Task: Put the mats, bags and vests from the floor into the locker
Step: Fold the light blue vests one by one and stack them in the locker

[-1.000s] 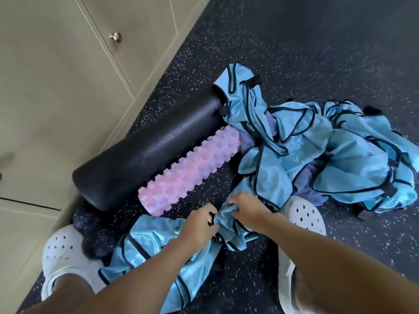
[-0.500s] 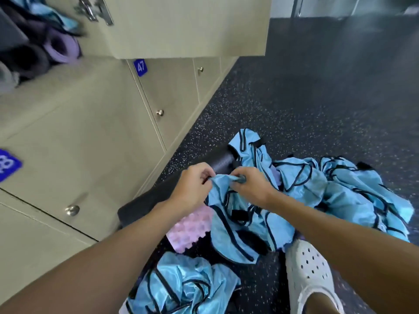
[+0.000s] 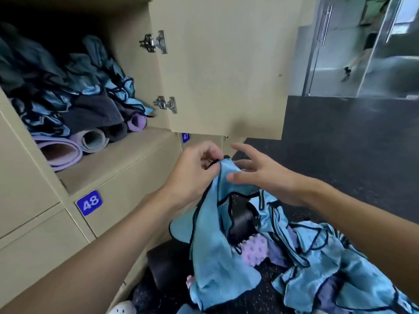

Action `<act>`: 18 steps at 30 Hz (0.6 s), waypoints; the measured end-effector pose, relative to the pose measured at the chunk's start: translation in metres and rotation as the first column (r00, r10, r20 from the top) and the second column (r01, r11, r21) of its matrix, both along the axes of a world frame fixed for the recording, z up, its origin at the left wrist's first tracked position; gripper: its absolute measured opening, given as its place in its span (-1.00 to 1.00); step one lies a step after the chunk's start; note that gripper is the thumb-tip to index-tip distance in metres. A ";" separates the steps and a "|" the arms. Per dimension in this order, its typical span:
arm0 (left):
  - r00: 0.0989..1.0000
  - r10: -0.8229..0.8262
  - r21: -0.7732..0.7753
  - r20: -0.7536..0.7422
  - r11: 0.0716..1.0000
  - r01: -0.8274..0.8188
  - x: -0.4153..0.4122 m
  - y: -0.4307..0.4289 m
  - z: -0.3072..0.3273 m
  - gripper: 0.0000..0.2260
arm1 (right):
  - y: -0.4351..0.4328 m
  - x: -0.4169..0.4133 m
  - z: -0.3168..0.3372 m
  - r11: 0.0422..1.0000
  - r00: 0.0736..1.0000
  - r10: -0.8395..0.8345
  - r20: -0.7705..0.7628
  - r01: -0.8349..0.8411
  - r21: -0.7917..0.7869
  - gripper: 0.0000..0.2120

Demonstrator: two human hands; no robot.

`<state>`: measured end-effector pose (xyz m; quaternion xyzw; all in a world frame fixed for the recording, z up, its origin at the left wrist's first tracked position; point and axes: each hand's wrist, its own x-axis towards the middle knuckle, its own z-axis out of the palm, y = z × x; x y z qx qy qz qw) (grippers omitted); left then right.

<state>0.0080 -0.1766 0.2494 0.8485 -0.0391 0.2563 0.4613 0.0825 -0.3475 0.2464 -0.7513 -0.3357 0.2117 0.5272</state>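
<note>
Labels: blue plate with white "48" (image 3: 88, 203) on the closed door below the open locker (image 3: 118, 155). A second blue plate reads "47" (image 3: 185, 137), its top cut off by the open locker door (image 3: 222, 71). No other writing is legible.

Left hand (image 3: 195, 171): fingers curled, pinching the black-trimmed top edge of a light-blue vest (image 3: 217, 234). The vest hangs from that pinch in front of the locker's lower doors, its lower folds trailing down toward the floor (image 3: 340, 143).

Right hand (image 3: 260, 175): fingers spread and nearly straight, gripping nothing. The thumb lies against the vest just below the left hand's pinch.

Inside the locker: rolled mats (image 3: 59, 150) at the front of the shelf (lilac outside, ends facing out), with dark towels and more blue vests (image 3: 74, 87) heaped on top.

On the floor: black foam roller (image 3: 167, 268) along the locker base, a lilac knobbed roller (image 3: 255, 248) beside it, and a pile of blue vests (image 3: 328, 264) to the right. The toe of a white clog (image 3: 123, 308) shows at the bottom edge.

Change from half a second ago: both hands then pinched the vest, low over the rollers. Now the vest is lifted higher and closer to the locker opening, and the right hand has let go. The view has tilted up, so the locker interior and both door hinges (image 3: 165, 104) show.
</note>
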 end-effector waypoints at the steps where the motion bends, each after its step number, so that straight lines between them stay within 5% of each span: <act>1: 1.000 -0.001 -0.028 0.015 1.000 0.001 -0.001 0.001 0.004 -0.69 | 0.003 -0.003 -0.001 1.000 0.999 0.009 0.045 -0.008 -0.030 -0.45; 4: 0.999 0.034 -0.157 0.038 0.987 -0.027 -0.002 0.006 0.016 -0.74 | 0.011 -0.007 -0.005 0.995 0.980 -0.092 0.174 0.096 -0.016 -0.90; 8: 0.993 -0.073 -0.261 -0.091 0.964 0.047 -0.006 0.008 0.014 -0.79 | 0.014 -0.010 0.010 0.973 0.979 -0.180 0.095 0.163 0.164 -0.84; 11: 0.964 -0.109 -0.154 -0.243 0.985 0.073 -0.010 0.010 0.004 -0.91 | 0.018 -0.009 0.021 0.948 0.968 -0.240 0.067 0.219 0.230 -0.84; 18: 0.984 -0.012 -0.158 -0.179 0.987 -0.017 -0.012 0.017 0.008 -0.83 | 0.016 -0.009 0.028 0.874 0.933 -0.232 -0.275 0.324 0.362 -0.83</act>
